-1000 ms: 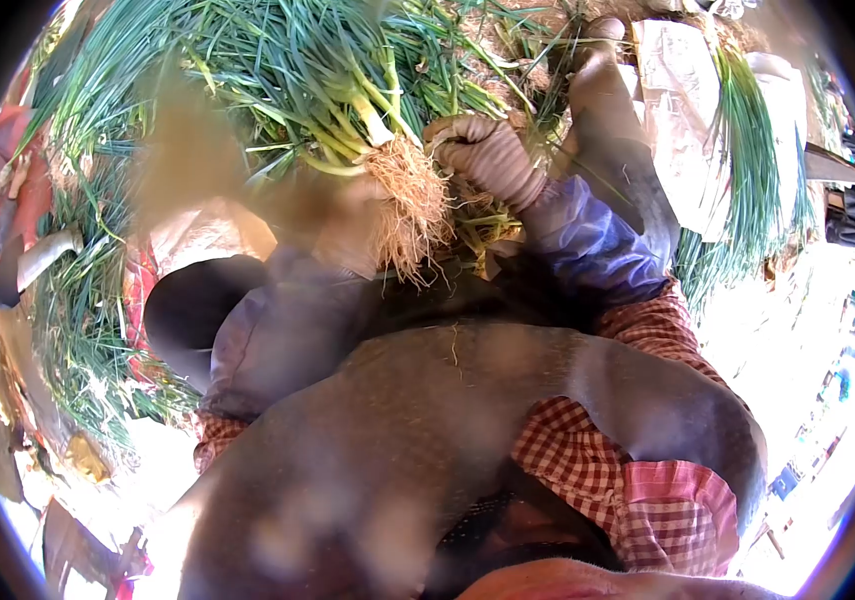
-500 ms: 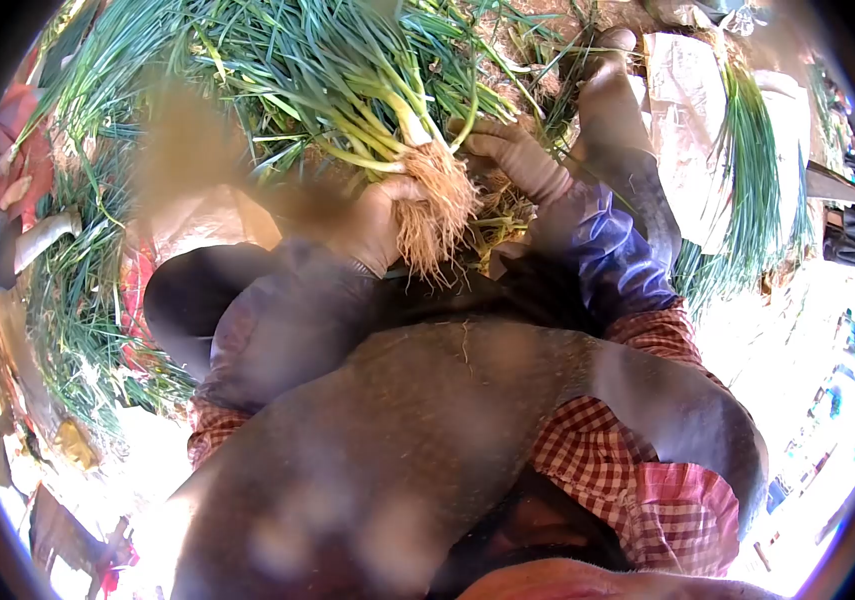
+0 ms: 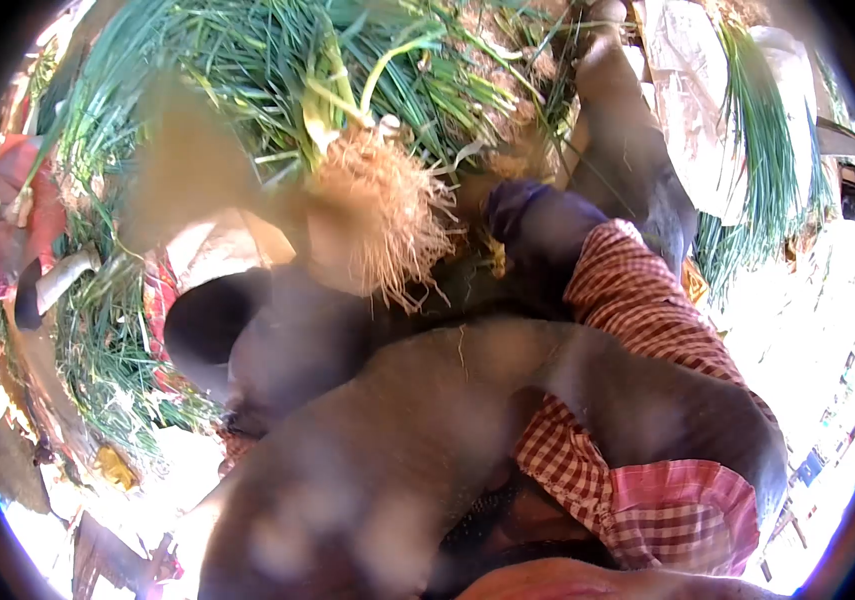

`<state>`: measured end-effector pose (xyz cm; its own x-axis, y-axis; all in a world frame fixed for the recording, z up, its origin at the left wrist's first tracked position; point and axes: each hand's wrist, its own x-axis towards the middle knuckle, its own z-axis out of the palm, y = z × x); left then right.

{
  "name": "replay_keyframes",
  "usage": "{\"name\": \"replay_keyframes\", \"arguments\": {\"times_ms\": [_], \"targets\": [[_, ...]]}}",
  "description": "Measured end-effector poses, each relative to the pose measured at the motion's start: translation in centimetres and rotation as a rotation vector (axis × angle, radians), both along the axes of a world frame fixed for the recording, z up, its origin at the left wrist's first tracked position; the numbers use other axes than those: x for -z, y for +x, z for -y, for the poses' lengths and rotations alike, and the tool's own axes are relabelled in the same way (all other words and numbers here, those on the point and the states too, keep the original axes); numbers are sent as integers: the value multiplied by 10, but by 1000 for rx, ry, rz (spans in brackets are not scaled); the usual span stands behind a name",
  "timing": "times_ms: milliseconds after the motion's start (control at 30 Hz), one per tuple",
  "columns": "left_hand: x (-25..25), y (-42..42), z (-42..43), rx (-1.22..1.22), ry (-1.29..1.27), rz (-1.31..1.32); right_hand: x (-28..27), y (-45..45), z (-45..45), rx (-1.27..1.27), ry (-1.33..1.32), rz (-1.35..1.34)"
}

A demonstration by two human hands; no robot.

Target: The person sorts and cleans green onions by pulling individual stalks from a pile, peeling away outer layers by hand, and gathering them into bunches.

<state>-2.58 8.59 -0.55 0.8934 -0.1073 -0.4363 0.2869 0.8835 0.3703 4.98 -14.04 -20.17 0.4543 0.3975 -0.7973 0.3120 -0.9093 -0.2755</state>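
Observation:
A bunch of green onions (image 3: 328,95) stands out in front of me, its pale bases and tangled tan roots (image 3: 382,200) turned toward me. My gloved left hand (image 3: 335,252) is closed round it at the root end, partly hidden by roots and a blurred smudge on the lens. The purple cuff (image 3: 522,205) of my right arm reaches in close to the roots from the right. The right hand beyond that cuff is lost in shadow, so its fingers cannot be made out.
More green onions (image 3: 217,60) lie heaped ahead and to the left. At the right, another onion bunch (image 3: 762,120) rests by pale sacking (image 3: 687,90). A bare foot and leg (image 3: 612,90) extend ahead. Red cloth (image 3: 22,170) lies at far left.
The onion bunch has shifted left and its roots now spread wider toward me. My right hand has dropped from beside the stems into shadow, and its checked sleeve reaches further in.

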Motion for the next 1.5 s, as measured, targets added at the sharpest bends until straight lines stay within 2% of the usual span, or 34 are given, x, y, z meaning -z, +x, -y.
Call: {"name": "replay_keyframes", "arguments": {"times_ms": [67,133,233,267,300,367,400,433,467,500,533,567,600,633,667,733,767,867,967,1000,1067,1200,1267,1300,1333,1400,1467,1500], "targets": [[-6,7,-11,-67,4,67,36,19,14,-19,41,23],[-13,12,-21,-137,24,120,-10,39,15,-97,-86,140],[-23,18,-28,-226,64,184,-108,75,23,-203,-354,631],[-22,18,-33,-249,81,197,-113,91,36,-147,-332,914],[-25,19,-33,-266,91,207,-145,107,38,125,-283,833],[-38,20,-17,-256,112,242,-113,133,71,778,387,710],[-45,19,-6,-227,103,264,-187,111,50,918,501,744],[-55,18,8,-177,74,302,-204,94,36,447,345,867],[-62,19,22,-96,10,375,-188,92,38,499,525,682],[-50,16,23,-40,-49,343,-168,92,34,849,832,184],[-45,15,26,15,-106,309,-153,82,27,1136,1019,-274],[-39,14,28,44,-177,195,-144,71,18,1226,1093,-546],[-10,11,23,81,-27,211,-136,63,6,1200,1189,-696],[-5,12,24,119,123,223,-137,54,-9,1168,1269,-855],[12,4,23,131,12,63,-143,42,-15,1072,1294,-840],[-3,5,39,191,26,37,-136,36,-24,1128,1240,-1038],[-6,4,40,241,-59,-38,-118,34,-31,1165,1248,-1216],[4,5,40,204,-119,-45,-153,23,-35,1202,1307,-1111],[9,13,38,182,-66,3,-156,46,-32,1209,1339,-633],[3,13,37,188,-29,-14,-159,53,-33,1303,1331,-716],[1,14,37,190,-77,-43,-159,54,-35,1310,1342,-797],[3,12,37,137,-73,-43,-148,48,-32,1321,1260,-720],[-13,15,42,128,-120,42,-146,42,-32,1222,1297,-470],[15,11,32,145,-76,16,-158,40,-30,1173,1247,-401],[15,13,32,147,-78,11,-162,39,-30,1179,1243,-403],[10,16,32,169,-81,-9,-168,38,-34,1042,1174,-146],[-1,16,35,145,-21,11,-172,38,-35,1003,1162,-117],[-2,16,35,126,-94,8,-183,37,-34,986,1180,-141]]}}
